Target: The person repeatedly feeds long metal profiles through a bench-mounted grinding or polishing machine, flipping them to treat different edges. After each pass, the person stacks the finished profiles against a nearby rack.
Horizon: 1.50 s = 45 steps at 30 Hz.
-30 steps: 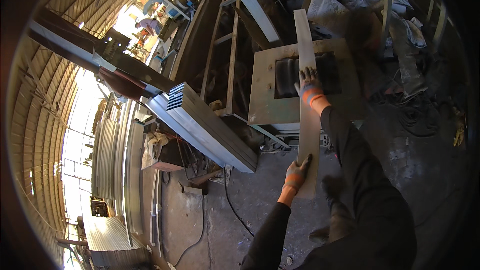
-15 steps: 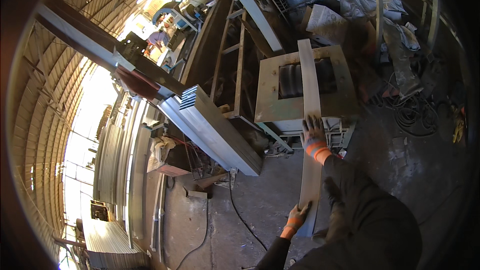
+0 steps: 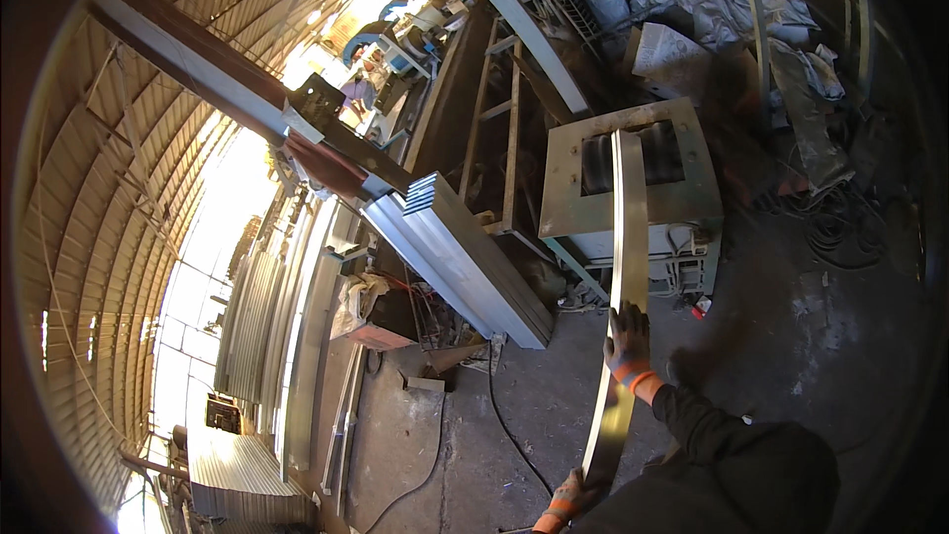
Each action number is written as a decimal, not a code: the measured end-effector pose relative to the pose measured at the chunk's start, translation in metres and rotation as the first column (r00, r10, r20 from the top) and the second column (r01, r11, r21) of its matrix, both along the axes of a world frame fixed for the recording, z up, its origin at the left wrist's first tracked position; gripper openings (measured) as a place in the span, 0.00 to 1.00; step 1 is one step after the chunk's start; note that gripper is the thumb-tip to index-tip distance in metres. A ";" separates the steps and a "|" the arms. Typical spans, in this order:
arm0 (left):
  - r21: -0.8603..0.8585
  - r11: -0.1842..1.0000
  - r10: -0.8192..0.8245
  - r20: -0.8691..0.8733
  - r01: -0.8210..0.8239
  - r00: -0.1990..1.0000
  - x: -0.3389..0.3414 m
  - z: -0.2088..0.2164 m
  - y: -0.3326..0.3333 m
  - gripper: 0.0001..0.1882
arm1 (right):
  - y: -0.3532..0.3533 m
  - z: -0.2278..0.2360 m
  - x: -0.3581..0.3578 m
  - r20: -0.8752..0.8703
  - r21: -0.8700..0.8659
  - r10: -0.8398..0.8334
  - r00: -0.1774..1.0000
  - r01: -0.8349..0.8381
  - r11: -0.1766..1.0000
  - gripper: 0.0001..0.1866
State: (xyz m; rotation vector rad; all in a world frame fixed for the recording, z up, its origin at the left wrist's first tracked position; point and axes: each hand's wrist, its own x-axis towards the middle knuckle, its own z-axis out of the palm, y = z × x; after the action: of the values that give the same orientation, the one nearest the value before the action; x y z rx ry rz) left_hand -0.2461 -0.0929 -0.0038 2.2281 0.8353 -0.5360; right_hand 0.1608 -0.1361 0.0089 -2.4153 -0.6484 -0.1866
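Note:
A long flat metal bar (image 3: pixel 630 227) runs from near my body out to a grey-green machine (image 3: pixel 583 215), its far end overlapping the machine's square opening, where dark rollers show. Both my hands wear dark gloves with orange cuffs. Partway along the bar, my right hand (image 3: pixel 629 348) has its fingers closed over it. My left hand (image 3: pixel 563 500) grips the near end, at the lower edge of the view, its fingers partly hidden. The bar is tilted, with one bright long edge facing left.
Left of the machine leans a stack of metal box sections (image 3: pixel 474 262). A dark cable (image 3: pixel 506 413) crosses the floor. A steel post (image 3: pixel 524 30) rises behind the machine. Crumpled sheeting (image 3: pixel 692 5) lies at the back right, and coiled hoses (image 3: pixel 840 232) lie on the right.
The bar has come back toward me, away from the machine, and turned from flat to tilted. Both hands are nearer my body, and the right one now grips instead of lying flat.

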 end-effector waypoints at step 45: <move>0.416 0.894 -0.218 0.081 0.166 0.973 -0.119 0.021 -0.019 0.57 | 0.001 -0.013 -0.128 -0.319 0.288 0.163 0.934 -0.069 0.955 0.50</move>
State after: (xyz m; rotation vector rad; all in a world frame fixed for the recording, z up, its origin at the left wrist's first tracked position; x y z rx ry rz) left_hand -0.3648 -0.1114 0.0169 2.7180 0.7120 -0.3253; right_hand 0.0332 -0.1353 -0.0040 -2.0675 -0.5629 0.1797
